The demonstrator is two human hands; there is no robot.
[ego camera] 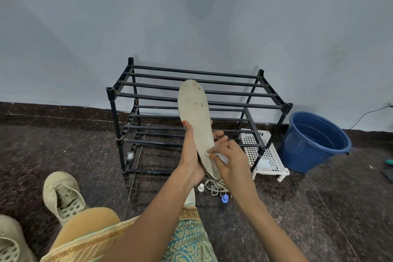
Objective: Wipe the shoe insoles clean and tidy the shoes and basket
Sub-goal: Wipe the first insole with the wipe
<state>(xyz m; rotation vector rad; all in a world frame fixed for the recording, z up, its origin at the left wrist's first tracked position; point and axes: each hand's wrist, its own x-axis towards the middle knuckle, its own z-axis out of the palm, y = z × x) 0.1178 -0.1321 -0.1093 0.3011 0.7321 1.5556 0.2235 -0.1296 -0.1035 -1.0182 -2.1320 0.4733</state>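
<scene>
Now holding insole (194, 117) upright w/ left hand (191, 155), toe end up, in front of black shoe rack (191, 92); thumb on left edge, fingers curled round behind. Pinching small white wipe (221, 158) w/ right hand (232, 162), pressed to insole's face nr heel end. Hands close together, both on insole. Below on dark floor: loose laces (214, 186), white cap (201, 187) & blue cap (224, 198) just beside. At left by knee: beige shoe (61, 193), opening up; 2nd shoe (8, 240) at frame corner. At rack's right end: white basket (265, 155) on floor, blue bucket (314, 140) just beside it.
</scene>
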